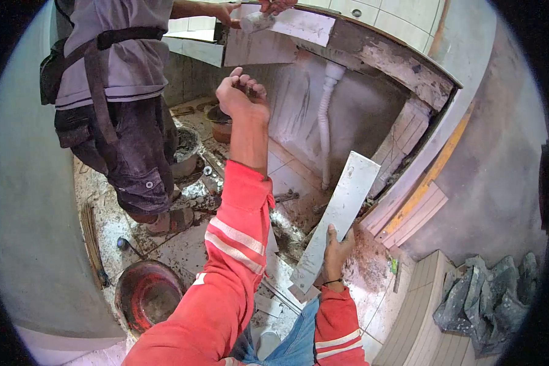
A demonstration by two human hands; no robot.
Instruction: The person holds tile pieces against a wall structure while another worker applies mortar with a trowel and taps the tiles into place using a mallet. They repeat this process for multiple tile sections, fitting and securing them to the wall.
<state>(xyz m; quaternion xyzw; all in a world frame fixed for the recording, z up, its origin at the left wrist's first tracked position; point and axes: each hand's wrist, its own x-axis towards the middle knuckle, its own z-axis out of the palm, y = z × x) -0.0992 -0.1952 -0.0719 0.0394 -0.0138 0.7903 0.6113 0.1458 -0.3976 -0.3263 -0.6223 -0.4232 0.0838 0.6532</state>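
Observation:
My left hand reaches out in front of the counter with its fingers curled in. A dark patch shows inside the curl, but I cannot make out what it is. My right hand grips the edge of a long pale tile strip, thumb on its face. The strip slants up toward the counter's underside. Above my left hand, a co-worker's hands are at a white tile piece on the counter's front edge, with a whitish lump beside them.
A co-worker stands at left. A reddish basin and a mortar bucket sit on the littered floor. A white drainpipe hangs under the counter. A yellow level leans at right, near crumpled grey sheeting.

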